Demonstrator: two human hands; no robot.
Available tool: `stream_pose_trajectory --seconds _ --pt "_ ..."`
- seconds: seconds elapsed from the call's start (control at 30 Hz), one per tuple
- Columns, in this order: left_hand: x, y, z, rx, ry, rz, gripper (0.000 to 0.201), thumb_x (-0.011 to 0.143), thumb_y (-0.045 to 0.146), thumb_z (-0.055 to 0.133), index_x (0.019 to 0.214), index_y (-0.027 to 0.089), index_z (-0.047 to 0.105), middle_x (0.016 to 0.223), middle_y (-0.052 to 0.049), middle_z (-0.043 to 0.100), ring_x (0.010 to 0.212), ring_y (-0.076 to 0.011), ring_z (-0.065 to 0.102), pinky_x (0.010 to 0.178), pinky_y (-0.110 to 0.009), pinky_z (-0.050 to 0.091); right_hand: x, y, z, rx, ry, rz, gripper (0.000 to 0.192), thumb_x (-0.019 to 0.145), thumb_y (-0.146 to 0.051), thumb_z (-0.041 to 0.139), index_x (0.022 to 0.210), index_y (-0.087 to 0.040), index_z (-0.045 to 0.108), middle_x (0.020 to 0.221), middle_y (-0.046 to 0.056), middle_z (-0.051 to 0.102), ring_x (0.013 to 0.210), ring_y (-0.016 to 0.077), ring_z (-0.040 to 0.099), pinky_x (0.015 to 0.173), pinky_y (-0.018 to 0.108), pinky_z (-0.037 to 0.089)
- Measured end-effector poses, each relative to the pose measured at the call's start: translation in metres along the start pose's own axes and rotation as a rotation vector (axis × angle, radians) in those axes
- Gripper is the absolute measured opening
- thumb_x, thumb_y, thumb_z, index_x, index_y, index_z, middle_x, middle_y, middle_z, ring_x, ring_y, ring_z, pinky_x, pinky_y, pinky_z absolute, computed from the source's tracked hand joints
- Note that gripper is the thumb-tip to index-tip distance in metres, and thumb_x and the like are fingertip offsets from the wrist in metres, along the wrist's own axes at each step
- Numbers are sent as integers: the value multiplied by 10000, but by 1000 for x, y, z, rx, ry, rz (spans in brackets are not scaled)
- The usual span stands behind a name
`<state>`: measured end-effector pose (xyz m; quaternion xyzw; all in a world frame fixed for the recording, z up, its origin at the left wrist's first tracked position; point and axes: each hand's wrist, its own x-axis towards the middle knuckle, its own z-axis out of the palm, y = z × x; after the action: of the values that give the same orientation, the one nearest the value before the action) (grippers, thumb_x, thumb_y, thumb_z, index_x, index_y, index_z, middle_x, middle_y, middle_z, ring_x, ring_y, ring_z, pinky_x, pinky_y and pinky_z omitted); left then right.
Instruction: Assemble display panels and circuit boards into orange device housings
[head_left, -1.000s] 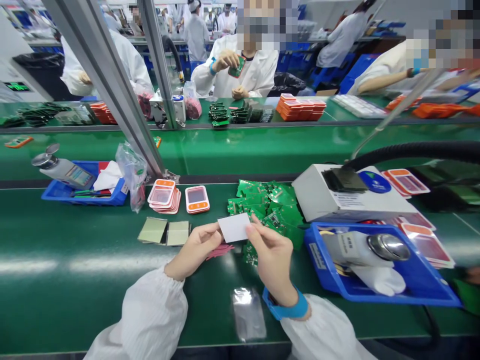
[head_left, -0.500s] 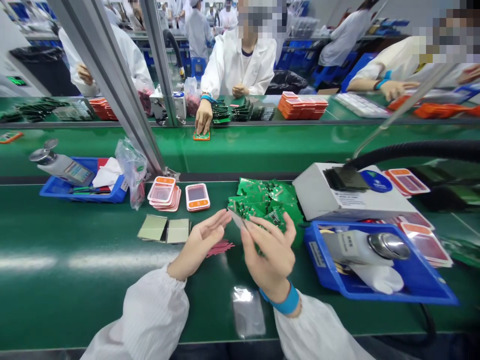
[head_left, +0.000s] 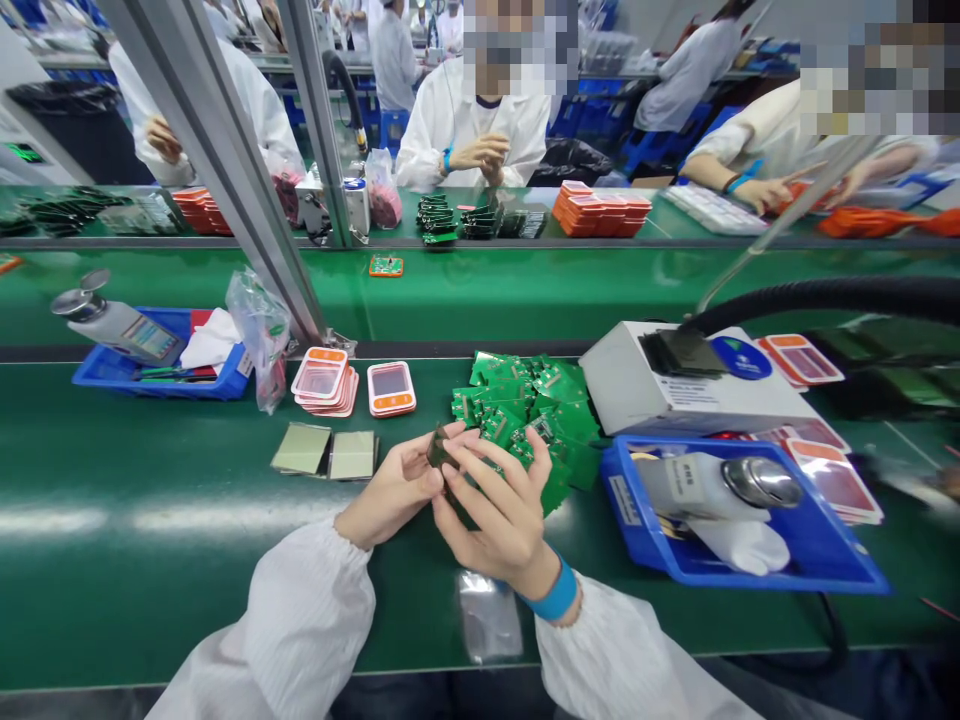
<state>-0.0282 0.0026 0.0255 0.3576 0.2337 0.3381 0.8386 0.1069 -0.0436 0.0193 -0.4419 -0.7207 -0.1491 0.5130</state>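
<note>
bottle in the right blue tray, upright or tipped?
Tipped: the bottle lies on its side in the tray, metal cap pointing right.

Both hands meet over the table, left hand [head_left: 394,485] pinching, right hand [head_left: 499,505] with fingers curled inward.

White coat sleeves [head_left: 300,620], blue wristband [head_left: 553,598] on right wrist

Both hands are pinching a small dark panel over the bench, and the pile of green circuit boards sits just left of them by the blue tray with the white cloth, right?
Not quite. The head view shows the green circuit boards just right of the left hand and right hand, which pinch the small dark panel. The rest holds.
</note>
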Motion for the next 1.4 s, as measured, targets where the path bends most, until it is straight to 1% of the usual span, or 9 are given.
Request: stream_pose_trajectory --seconds 0.13,0.23,0.3,0.4,0.53,0.63,0.73,0.93,1.4 --pt "-5 4 0 -79 -124 -36 573 725 417 737 1240 211 595 1305 -139 585 1203 -272 550 1011 -352 426 0 2 -10 52 65 -42 128 811 -148 594 937 -135 613 983 145 706 1000 249 613 981 547 404" --pt "-7 7 -1 -127 -253 -153 574 767 445 687 1267 188 569 1212 -141 644 1080 -248 630 939 -340 475 1 6 -16 67 130 24 214 787 -9 570 920 -176 563 867 40 697 880 151 600 1043 448 376" --pt "-7 8 -3 -131 -284 -211 535 795 446 655 1250 175 582 1173 -137 662 1029 -239 652 909 -343 491 2 7 -16 128 157 87 296 767 47 554 921 -204 514 811 -21 677 790 109 594 1081 426 330" --pt "-5 7 -5 -98 -245 -244 474 802 462 640 1181 178 630 1120 -123 681 995 -229 657 860 -321 501 4 7 -13 234 151 165 348 765 65 536 950 -219 459 804 -47 672 736 92 601 1079 459 306" --pt "-3 6 -5 85 -232 -269 604 756 520 666 1237 165 585 1029 -134 690 893 -228 670 842 -350 495 4 7 -10 249 116 191 349 781 50 553 976 -218 442 775 -35 691 726 109 605 1027 502 332" --pt "-2 5 -3 181 -261 -255 643 730 526 688 1244 157 575 949 -117 688 873 -207 660 805 -316 501 4 7 -10 250 98 186 335 783 35 577 961 -215 442 757 -31 688 713 114 605 1007 511 341" --pt "-1 3 -2 204 -272 -254 634 716 546 690 1203 150 604 902 -100 677 871 -198 649 788 -303 510 4 7 -10 275 78 178 321 779 38 577 938 -207 445 759 -32 682 706 110 609 1010 509 338" --pt "-2 4 -4 219 -268 -247 618 737 533 674 1232 173 584 970 -111 671 889 -214 658 831 -357 517 4 7 -10 279 56 199 279 788 33 548 888 -210 454 751 -45 686 697 103 606 1014 488 336" --pt "-2 6 -2 219 -240 -267 605 703 554 694 1151 155 624 808 -65 631 811 -200 640 808 -360 512 4 8 -8 340 40 191 307 789 32 555 945 -218 467 776 -24 691 681 120 610 960 486 392"
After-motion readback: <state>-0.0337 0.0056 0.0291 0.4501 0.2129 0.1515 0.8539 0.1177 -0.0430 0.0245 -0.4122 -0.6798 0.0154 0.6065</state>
